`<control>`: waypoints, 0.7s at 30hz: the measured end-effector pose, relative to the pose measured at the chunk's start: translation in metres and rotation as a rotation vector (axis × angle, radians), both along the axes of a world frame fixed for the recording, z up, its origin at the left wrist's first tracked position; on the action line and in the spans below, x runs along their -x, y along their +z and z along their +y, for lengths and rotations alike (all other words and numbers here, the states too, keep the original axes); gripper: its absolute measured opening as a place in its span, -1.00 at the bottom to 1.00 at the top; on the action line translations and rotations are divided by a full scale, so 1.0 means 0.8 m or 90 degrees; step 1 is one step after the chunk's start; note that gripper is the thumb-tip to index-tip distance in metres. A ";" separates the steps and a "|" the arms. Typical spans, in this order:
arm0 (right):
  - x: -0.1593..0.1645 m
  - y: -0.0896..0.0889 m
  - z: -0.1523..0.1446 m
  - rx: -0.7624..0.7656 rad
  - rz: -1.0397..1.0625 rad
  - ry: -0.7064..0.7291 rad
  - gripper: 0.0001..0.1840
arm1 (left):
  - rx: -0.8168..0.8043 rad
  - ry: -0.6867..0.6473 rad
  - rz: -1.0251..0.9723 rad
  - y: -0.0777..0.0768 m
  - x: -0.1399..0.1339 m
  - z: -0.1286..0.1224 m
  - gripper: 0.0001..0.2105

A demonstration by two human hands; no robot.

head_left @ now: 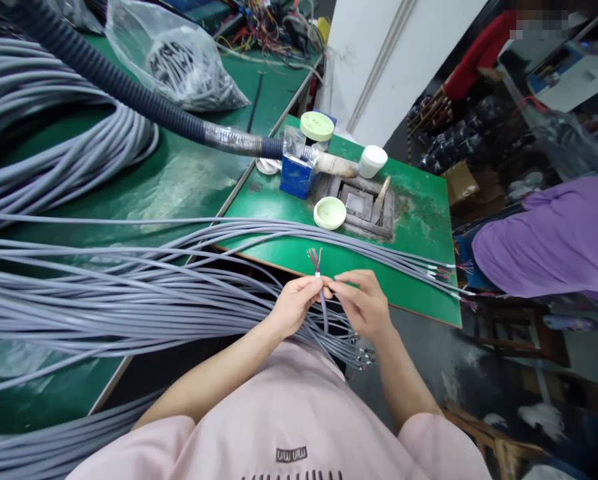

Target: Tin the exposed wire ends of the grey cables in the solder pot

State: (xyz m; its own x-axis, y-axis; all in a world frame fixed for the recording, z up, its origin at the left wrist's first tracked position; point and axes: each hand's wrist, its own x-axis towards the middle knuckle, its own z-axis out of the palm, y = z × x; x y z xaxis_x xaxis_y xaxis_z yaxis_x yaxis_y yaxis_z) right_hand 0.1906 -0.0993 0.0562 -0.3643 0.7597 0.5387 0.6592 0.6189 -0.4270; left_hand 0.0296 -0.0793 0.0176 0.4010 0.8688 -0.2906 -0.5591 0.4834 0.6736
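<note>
Cable end [325, 312] pinched in my left hand, its coloured wires [313, 260] fanned upward

Grey and nearly upright, the cable end stands before my chest, just off the near edge of the green worktop [421, 220]. My left hand [297, 301] grips it between thumb and fingers just below a white band [317, 275], where the thin wires spread out. My right hand [363, 303] is beside it with fingers partly bent, the tips close to my left fingertips; I cannot tell whether they close on anything.

Just beyond my hands, a row of grey cables [299, 231] crosses the worktop from the left, bared wire ends reaching its right edge. A thicker bundle [179, 303] lies to the left, its tips gathered under my hands.

Farther in sits a pale green dish [329, 215], touching or just beside a square metal fixture [359, 202] with a flat stick [381, 201] on it. Beyond stand a white tub [373, 162] and a blue box [295, 177], where a ribbed hose [179, 115] comes in from the far left. Also far left are a coil of cable [103, 143] and a clear bag [219, 90]. At right is a person in purple [549, 240].
</note>
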 end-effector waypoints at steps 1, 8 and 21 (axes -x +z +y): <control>-0.003 -0.004 -0.001 -0.008 -0.034 0.021 -0.60 | 0.024 0.004 -0.026 0.004 -0.001 0.002 -0.65; -0.005 -0.030 -0.001 -0.076 0.014 0.051 -0.62 | 0.042 -0.028 -0.104 0.025 -0.010 0.005 -0.69; 0.015 -0.013 -0.011 -0.077 0.321 -0.201 -0.75 | 0.025 0.116 0.059 0.015 0.005 0.019 -0.71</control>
State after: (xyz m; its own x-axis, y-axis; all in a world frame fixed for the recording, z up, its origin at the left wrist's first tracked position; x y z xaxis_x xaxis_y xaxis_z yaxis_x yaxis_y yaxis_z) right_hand 0.1783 -0.1080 0.0458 0.1914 0.7122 0.6754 0.5534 0.4900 -0.6735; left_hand 0.0258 -0.0643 0.0293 0.2084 0.9117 -0.3540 -0.5760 0.4069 0.7089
